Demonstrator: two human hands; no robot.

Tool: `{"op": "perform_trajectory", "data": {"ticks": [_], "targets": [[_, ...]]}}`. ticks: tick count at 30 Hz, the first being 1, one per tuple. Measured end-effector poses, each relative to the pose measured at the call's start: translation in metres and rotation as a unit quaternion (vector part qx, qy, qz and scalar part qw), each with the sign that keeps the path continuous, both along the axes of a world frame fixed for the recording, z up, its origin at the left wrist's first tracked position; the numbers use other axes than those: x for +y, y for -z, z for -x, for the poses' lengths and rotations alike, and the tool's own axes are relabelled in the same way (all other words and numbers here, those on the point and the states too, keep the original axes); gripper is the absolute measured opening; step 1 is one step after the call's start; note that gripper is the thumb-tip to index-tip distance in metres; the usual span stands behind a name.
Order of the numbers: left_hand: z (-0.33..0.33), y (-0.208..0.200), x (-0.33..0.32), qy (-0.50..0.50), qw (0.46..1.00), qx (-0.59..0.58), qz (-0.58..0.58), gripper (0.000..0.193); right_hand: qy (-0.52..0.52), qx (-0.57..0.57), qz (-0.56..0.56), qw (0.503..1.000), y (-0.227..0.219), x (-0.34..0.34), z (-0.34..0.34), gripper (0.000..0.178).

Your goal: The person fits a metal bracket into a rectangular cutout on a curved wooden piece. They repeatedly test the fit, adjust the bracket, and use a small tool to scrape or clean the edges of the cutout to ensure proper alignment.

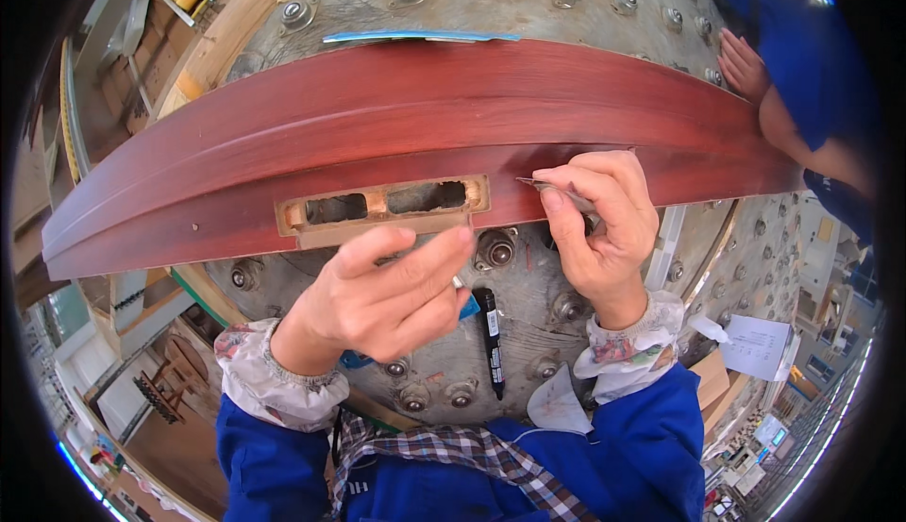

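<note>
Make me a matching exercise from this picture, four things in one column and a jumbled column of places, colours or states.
Things:
1. Right hand
2. Marker
3. Long panel
4. Sheet of paper

Descriptions:
A. Reddish-brown
B. White, toward the picture's right edge
C. Pinching a small thin piece
D. Black, lying on the table

Pairs: 1-C, 2-D, 3-A, 4-B.
</note>
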State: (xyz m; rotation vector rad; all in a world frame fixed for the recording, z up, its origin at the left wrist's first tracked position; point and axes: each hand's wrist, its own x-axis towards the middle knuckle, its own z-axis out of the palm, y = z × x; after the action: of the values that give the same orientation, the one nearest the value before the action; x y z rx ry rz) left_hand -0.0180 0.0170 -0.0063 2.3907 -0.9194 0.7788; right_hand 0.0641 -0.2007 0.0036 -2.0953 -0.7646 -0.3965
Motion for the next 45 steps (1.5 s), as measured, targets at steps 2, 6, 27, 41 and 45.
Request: {"op": "perform_trajectory", "data": {"ticks": [2, 6, 27, 41, 45], "targets": [[0.002, -0.001, 0.000, 0.002, 0.999, 0.021, 0.029, 0.021, -0.002, -0.008, 0.003, 1.000, 0.000, 0.000, -0.001, 0.017], [-0.003, -0.003, -0.003, -0.028, 0.995, 0.054, 0.072, 0.031, -0.006, -0.018, 0.012, 1.000, 0.000, 0.001, -0.002, 0.016], [-0.012, 0.004, -0.006, -0.119, 0.982, 0.046, 0.137, 0.029, -0.086, -0.019, 0.015, 0.996, -0.004, -0.002, -0.003, 0.019], [-0.016, 0.010, -0.005, -0.156, 0.974, 0.024, 0.165, 0.028, -0.140, -0.025, 0.069, 0.987, -0.004, 0.003, 0.006, 0.029], [-0.015, 0.009, -0.005, -0.155, 0.974, 0.030, 0.161, 0.029, -0.137, -0.030, 0.075, 0.987, -0.004, 0.003, 0.006, 0.028]]}}
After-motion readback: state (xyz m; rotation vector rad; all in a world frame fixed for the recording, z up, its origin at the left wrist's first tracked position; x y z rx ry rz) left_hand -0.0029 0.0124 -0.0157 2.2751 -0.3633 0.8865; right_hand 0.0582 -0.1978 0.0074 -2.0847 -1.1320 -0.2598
